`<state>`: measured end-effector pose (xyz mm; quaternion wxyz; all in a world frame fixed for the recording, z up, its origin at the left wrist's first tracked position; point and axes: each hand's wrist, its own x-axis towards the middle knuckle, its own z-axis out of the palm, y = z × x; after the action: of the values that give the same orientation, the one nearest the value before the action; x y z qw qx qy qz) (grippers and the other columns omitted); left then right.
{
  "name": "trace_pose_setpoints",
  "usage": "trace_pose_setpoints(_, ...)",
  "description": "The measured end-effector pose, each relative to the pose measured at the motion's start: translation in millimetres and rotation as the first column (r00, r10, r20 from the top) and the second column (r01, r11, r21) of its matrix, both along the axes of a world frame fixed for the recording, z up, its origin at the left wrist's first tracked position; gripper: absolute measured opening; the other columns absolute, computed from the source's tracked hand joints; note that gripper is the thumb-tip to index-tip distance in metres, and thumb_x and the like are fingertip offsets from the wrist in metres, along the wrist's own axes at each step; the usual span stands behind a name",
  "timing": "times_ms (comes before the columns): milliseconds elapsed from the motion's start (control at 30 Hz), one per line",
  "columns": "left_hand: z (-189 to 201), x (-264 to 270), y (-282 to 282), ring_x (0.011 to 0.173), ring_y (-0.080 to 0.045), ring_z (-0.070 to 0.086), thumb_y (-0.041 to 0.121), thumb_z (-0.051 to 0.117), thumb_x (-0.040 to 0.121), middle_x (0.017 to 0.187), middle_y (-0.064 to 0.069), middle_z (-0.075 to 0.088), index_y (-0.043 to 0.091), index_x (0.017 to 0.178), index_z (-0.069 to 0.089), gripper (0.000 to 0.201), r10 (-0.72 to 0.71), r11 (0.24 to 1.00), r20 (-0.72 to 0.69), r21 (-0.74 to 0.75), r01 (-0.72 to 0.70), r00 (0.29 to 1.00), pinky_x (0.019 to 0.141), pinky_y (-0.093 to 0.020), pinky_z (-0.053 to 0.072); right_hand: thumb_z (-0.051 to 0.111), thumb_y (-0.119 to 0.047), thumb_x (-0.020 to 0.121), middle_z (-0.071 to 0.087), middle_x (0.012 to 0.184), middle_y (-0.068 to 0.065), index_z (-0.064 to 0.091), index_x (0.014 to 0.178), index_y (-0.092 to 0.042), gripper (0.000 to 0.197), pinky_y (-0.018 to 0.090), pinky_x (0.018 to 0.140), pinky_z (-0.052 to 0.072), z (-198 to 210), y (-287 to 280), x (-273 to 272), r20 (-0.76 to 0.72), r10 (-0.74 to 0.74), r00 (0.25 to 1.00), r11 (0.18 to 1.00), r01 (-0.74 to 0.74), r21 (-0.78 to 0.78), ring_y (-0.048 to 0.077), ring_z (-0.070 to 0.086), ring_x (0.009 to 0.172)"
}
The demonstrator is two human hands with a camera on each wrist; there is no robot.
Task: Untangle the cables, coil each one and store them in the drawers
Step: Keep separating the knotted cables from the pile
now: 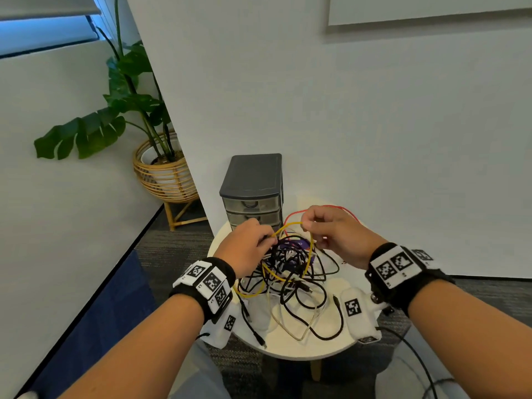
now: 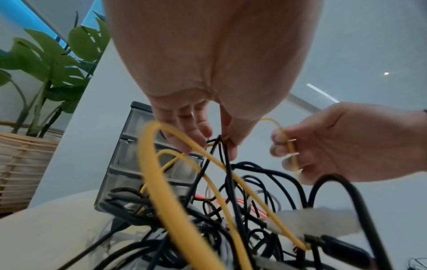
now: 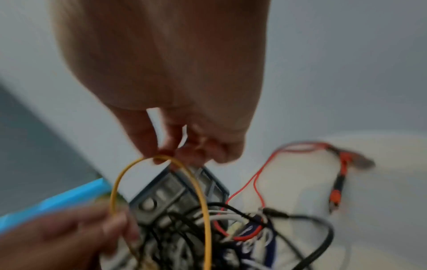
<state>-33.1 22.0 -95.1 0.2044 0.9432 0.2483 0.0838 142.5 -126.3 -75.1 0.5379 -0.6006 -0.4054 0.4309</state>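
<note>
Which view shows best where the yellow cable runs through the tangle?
The head view: the yellow cable arcs between the left hand and right hand, then loops through the pile. The left wrist view shows blurred close loops; the right wrist view shows one blurred arc.

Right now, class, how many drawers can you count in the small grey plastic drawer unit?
3, stacked at the unit's front: top drawer, middle drawer, bottom drawer, partly hidden behind the left hand.

An office: grey carpet tiles [image 1: 178,243], plain white partition wall [image 1: 374,125], potted plant [image 1: 126,105] at left, window blind [image 1: 49,7] upper left.
</note>
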Motion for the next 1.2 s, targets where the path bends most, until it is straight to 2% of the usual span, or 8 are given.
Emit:
trace_pose_setpoints(167, -1.9, 6.8, -6.2, 0.090, -0.013, 0.052, 0.034, 0.049, 0.106, 0.107, 0.005, 0.043, 0.018, 0.101, 0.068, 0.025, -0.005, 0.997, 0.027, 0.074, 0.003, 1.000, 0.079, -0.030, 0.048, 0.063, -0.011, 0.088, 0.059, 0.098, -0.008, 0.064, 0.100, -0.029, 0.021, 0.026, 0.073, 0.042, -0.3, 1.2, -1.3, 0.641, -0.201, 0.741, 0.967, 0.256, 0.007, 0.007, 0.054, 0.082)
trace_pose_setpoints(333, -0.5, 12.4, -10.9, 0.089, -0.013, 0.050, 0.033, 0.047, 0.106, 0.104, 0.006, 0.046, 0.019, 0.105, 0.066, 0.023, -0.066, 0.992, 0.029, 0.111, 0.063, 0.997, 0.077, -0.034, 0.048, 0.049, -0.037, 0.103, 0.060, 0.085, -0.006, 0.064, 0.092, -0.024, 0.022, 0.030, 0.070, 0.048, 13.4, 15.0, -36.5, 0.915, 0.090, 0.394, 0.995, 0.011, -0.103, 0.012, 0.057, 0.077)
trace_pose_setpoints(533, -5.1, 3.3, 1.8, 0.089, -0.009, 0.052, 0.029, 0.051, 0.105, 0.099, 0.007, 0.051, 0.023, 0.098, 0.063, 0.015, -0.009, 0.999, 0.089, -0.043, 0.013, 0.996, 0.079, -0.030, 0.044, 0.050, -0.017, 0.103, 0.062, 0.076, -0.008, 0.065, 0.080, -0.021, 0.028, 0.019, 0.066, 0.042, 31.4, 5.7, -12.1, 0.424, -0.209, 0.881, 0.973, 0.145, 0.179, 0.007, 0.052, 0.071)
trace_pose_setpoints(600, -5.4, 1.9, 5.2, 0.090, -0.011, 0.053, 0.028, 0.044, 0.107, 0.095, 0.004, 0.055, 0.022, 0.095, 0.064, 0.024, -0.003, 0.997, 0.115, -0.078, 0.012, 0.993, 0.081, -0.033, 0.044, 0.050, -0.014, 0.102, 0.063, 0.079, -0.007, 0.066, 0.081, -0.022, 0.028, 0.028, 0.073, 0.048, 24.4, 4.3, -6.0, 0.331, -0.307, 0.892, 0.950, 0.268, 0.158, 0.013, 0.056, 0.076)
trace_pose_setpoints(767, -1.6, 12.5, -4.5, 0.082, -0.014, 0.051, 0.030, 0.039, 0.108, 0.086, 0.004, 0.051, 0.018, 0.089, 0.060, 0.030, -0.038, 0.999, 0.061, 0.003, 0.038, 0.997, 0.076, -0.038, 0.044, 0.049, -0.019, 0.099, 0.061, 0.122, -0.009, 0.061, 0.123, -0.031, 0.030, 0.045, 0.101, 0.038, 16.1, 5.3, -29.0, 0.885, -0.151, 0.440, 0.975, 0.214, 0.060, 0.019, 0.049, 0.118)
trace_pose_setpoints(867, -1.7, 17.1, -9.1, 0.081, -0.012, 0.050, 0.028, 0.044, 0.107, 0.087, 0.004, 0.051, 0.017, 0.089, 0.061, 0.027, -0.061, 0.998, 0.099, -0.007, 0.062, 0.993, 0.074, -0.036, 0.044, 0.046, -0.028, 0.104, 0.063, 0.108, -0.003, 0.060, 0.107, -0.025, 0.015, 0.044, 0.093, 0.043, 16.6, 16.3, -45.3, 0.972, 0.066, 0.225, 0.986, 0.133, -0.098, 0.022, 0.058, 0.105)
trace_pose_setpoints(1033, -5.6, 12.7, -4.9, 0.095, -0.009, 0.053, 0.019, 0.052, 0.103, 0.101, 0.007, 0.056, 0.022, 0.103, 0.067, 0.015, -0.011, 0.999, 0.149, -0.037, 0.016, 0.989, 0.081, -0.027, 0.043, 0.046, -0.020, 0.105, 0.058, 0.073, -0.002, 0.057, 0.081, -0.017, 0.026, 0.026, 0.060, 0.039, 20.5, 15.8, -33.2, 0.704, -0.372, 0.605, 0.923, 0.320, 0.213, 0.012, 0.052, 0.067)
trace_pose_setpoints(1200, -12.1, 5.6, 4.2, 0.094, -0.014, 0.054, 0.022, 0.047, 0.107, 0.099, 0.003, 0.058, 0.019, 0.100, 0.070, 0.024, 0.063, 0.995, 0.055, -0.083, -0.058, 0.996, 0.079, -0.027, 0.039, 0.040, -0.018, 0.106, 0.055, 0.069, 0.000, 0.056, 0.087, -0.013, 0.025, 0.035, 0.059, 0.042, 32.6, 11.3, -16.4, 0.326, -0.668, 0.669, 0.741, 0.559, 0.371, 0.010, 0.046, 0.060)
